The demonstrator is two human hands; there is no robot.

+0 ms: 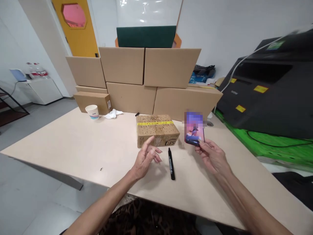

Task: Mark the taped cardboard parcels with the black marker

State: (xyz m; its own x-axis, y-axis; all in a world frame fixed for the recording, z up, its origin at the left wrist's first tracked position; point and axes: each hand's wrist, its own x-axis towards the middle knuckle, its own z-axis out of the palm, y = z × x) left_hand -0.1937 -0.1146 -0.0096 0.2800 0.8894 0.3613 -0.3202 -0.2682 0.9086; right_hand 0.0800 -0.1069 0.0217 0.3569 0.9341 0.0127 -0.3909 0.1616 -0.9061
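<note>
My right hand holds a phone upright above the table, its lit screen facing me. My left hand hovers over the beige table with fingers loosely spread and nothing in it, just in front of a small taped cardboard box with a yellow strip. A black marker lies on the table between my two hands, closer to the left one.
Large cardboard boxes are stacked along the table's far edge. A paper cup and a crumpled white tissue sit at the far left. A big black printer stands at the right on a green mat.
</note>
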